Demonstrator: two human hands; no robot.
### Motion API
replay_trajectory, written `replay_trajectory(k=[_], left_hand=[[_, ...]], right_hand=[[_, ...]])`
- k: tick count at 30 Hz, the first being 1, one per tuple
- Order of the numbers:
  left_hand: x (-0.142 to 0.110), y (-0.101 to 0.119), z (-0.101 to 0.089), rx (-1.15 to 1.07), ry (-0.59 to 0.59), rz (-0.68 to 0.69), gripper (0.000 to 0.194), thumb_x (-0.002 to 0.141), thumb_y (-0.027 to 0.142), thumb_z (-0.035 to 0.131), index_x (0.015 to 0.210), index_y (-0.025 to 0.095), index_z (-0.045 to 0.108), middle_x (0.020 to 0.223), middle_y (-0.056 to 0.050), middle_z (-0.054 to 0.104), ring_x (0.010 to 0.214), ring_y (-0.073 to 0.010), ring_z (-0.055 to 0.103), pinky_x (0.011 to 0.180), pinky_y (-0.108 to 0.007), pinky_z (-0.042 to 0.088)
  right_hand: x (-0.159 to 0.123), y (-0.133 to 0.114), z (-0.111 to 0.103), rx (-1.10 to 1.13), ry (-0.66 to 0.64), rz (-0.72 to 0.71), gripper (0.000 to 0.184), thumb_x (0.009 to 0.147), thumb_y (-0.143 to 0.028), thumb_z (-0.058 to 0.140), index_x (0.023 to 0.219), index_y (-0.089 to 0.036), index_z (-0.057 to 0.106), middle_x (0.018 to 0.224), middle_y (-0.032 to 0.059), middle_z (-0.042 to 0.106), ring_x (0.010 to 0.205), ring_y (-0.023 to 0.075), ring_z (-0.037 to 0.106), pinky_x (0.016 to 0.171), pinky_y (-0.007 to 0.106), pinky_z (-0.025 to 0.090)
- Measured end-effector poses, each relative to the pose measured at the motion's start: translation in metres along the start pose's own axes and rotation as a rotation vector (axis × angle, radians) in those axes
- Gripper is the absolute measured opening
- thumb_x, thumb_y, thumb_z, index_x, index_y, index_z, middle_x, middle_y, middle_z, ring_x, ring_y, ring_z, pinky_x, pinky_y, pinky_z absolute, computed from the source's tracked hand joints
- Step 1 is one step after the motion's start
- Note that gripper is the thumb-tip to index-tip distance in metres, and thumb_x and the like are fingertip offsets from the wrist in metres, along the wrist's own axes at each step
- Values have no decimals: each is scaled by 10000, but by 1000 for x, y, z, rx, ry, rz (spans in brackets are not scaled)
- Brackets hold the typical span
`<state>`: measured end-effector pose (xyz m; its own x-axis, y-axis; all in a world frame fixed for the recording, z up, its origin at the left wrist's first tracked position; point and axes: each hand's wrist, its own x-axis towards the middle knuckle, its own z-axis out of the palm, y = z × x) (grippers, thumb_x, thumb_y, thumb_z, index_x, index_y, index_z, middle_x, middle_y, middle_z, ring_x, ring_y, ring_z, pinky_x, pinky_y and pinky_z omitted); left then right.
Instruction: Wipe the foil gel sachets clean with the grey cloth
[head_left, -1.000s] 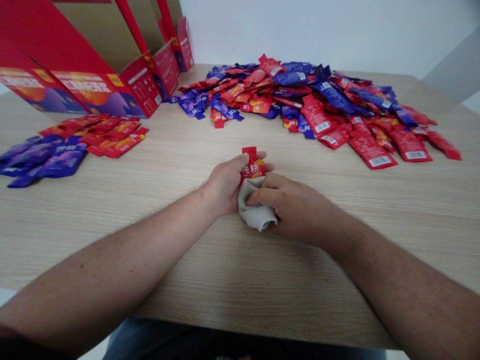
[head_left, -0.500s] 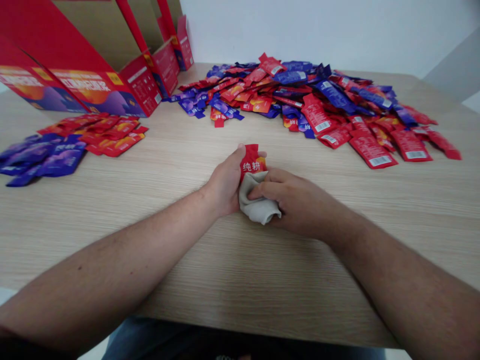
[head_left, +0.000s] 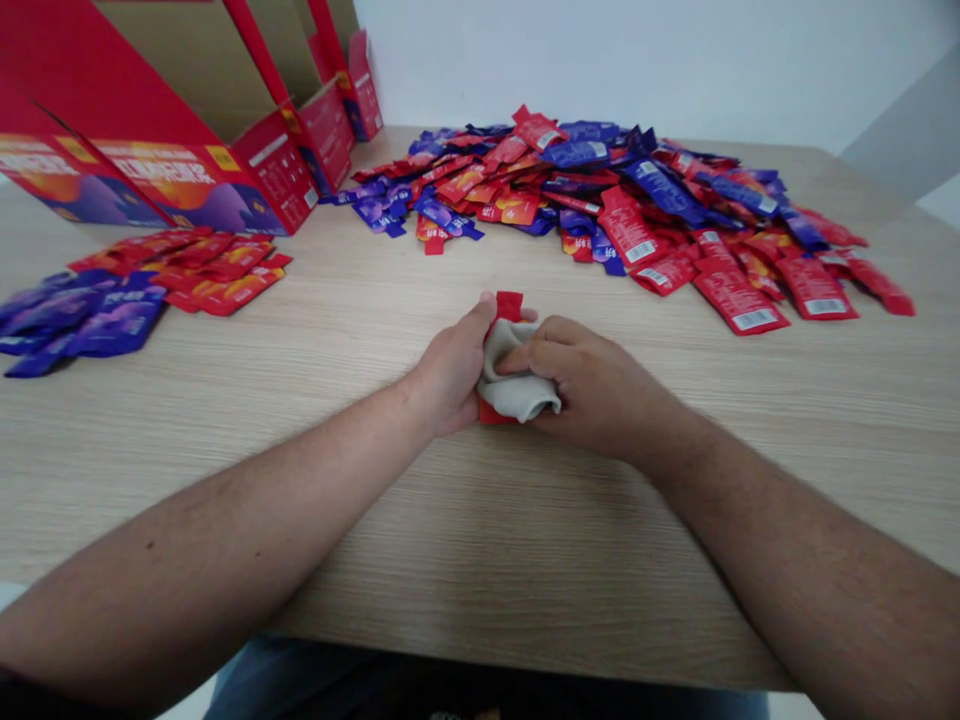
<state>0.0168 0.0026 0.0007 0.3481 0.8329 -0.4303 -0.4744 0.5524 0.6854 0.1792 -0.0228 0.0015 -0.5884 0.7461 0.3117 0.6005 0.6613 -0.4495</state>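
Observation:
Over the middle of the table, my left hand (head_left: 455, 370) is closed around a red sachet (head_left: 510, 303). Only the sachet's top end and a strip of its lower edge show. Pressed on its face is a bunched, pale grey cloth (head_left: 525, 393), which hides most of the print. My right hand (head_left: 581, 380) grips that cloth from the right, its thumb pushed into the folds. The fingers of my left hand pass behind the sachet and are mostly hidden.
A wide heap of red and purple sachets (head_left: 517, 205) lies at the back. On the left are a small pile of red sachets (head_left: 225, 265) and one of purple sachets (head_left: 90, 315). Open red cardboard boxes (head_left: 277, 175) stand behind them on the wooden table (head_left: 337, 330).
My right hand has slid the cloth up the sachet, away from me. The printed upper part is now covered and the lower edge shows. My left hand keeps its hold.

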Motion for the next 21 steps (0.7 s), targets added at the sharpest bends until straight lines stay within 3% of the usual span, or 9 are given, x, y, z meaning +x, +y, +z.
replay_trajectory(k=[3,9,15,18,21], left_hand=[[1,-1,-1,35,-2,9,464,1074,501,450,1085,151,754,916,-116,797,889,-260,774,846,-383,613],[3,-4,4,55,82,48,352,1082,424,495,1008,160,716,844,-80,780,848,-215,767,829,-333,598],[-4,-3,6,192,39,-22,424,1088,432,467,900,146,718,791,-118,768,683,-229,734,736,-377,590],[-4,-2,5,168,58,-13,400,1082,430,481,909,156,716,787,-108,764,681,-231,731,741,-388,598],[1,-3,2,113,127,51,332,1076,344,497,886,170,707,771,-79,755,736,-225,739,765,-367,602]], right_hand=[[-3,3,-4,11,-56,-39,304,805,-221,768,1108,-239,761,1047,74,701,964,253,658,828,368,541],[1,16,-10,-132,206,96,375,838,-240,717,1210,-218,759,1074,102,721,1004,303,649,897,446,526],[6,23,-13,-106,334,231,215,921,-348,691,1098,-240,749,1075,81,782,1016,320,673,899,477,522],[4,22,-9,-105,326,228,233,889,-298,704,1102,-212,745,1060,93,777,997,309,674,885,453,524],[0,17,-3,-133,232,184,343,827,-227,726,1169,-213,739,1064,102,748,1005,301,658,886,430,527]])
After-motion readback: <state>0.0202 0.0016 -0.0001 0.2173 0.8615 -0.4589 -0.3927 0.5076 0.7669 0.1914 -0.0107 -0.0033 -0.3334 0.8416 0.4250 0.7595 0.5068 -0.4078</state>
